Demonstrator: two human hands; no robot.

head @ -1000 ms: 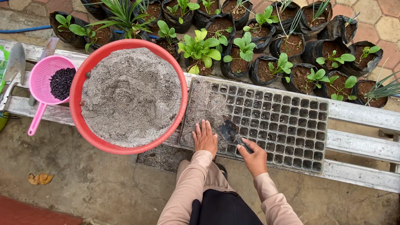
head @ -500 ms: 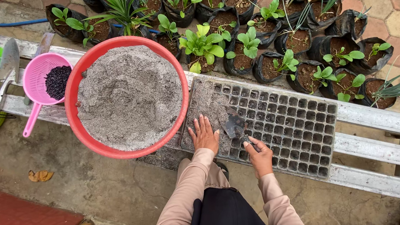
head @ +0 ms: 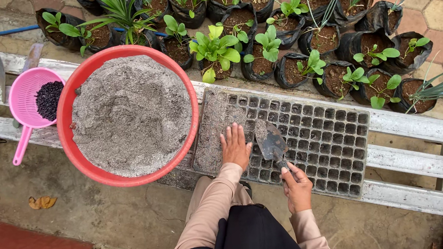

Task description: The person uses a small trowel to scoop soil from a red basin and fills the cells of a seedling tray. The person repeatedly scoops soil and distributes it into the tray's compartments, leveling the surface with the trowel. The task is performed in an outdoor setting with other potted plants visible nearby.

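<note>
Seemingly stiff and light, the trowel (head: 272, 142) hovers blade-down over the black seedling tray (head: 335, 146) on the bench (head: 422, 163), right hand (head: 297, 186) fingers wrapped round its handle, the sensible hold. Left hand (head: 235, 148) lies flat, fingers spread, on soil-filled cells.

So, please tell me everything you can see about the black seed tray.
The seed tray is a black rectangular grid of many small square cells, thin plastic by its look. It lies flat across the metal bench, beside the red basin. Grey soil fills its left cells; the rest look empty. The left hand rests flat on the filled part. The right hand holds a small trowel, its blade with soil over the cells.
</note>
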